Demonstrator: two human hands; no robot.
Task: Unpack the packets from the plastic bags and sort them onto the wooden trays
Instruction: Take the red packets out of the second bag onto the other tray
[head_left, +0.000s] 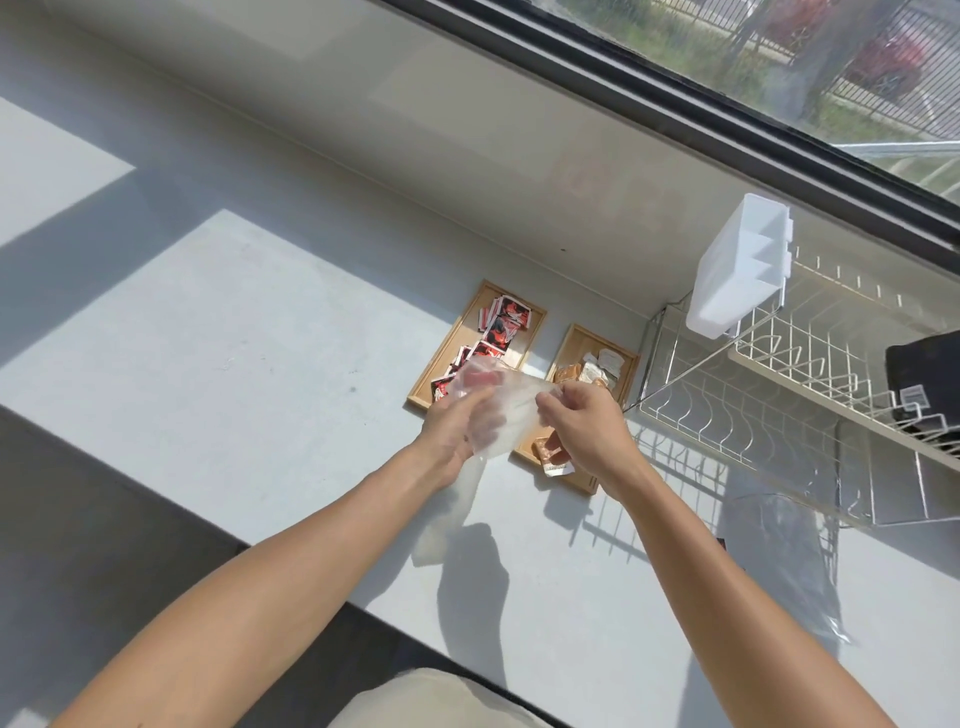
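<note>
A clear plastic bag (506, 402) hangs between both hands above the counter, its lower end trailing down toward me. My left hand (452, 434) grips its left side and my right hand (582, 428) pinches its upper right edge. Behind the bag lie two wooden trays. The left tray (470, 317) holds several red and black packets (501, 325). The right tray (571, 343) holds white packets (602, 364) and orange-brown packets (545, 449); my right hand covers its middle.
A wire dish rack (769, 415) with a white plastic holder (737, 265) stands right of the trays, a black object (924, 384) on it. Another clear plastic bag (784, 561) lies on the counter at the right. The counter's front edge runs diagonally at the lower left.
</note>
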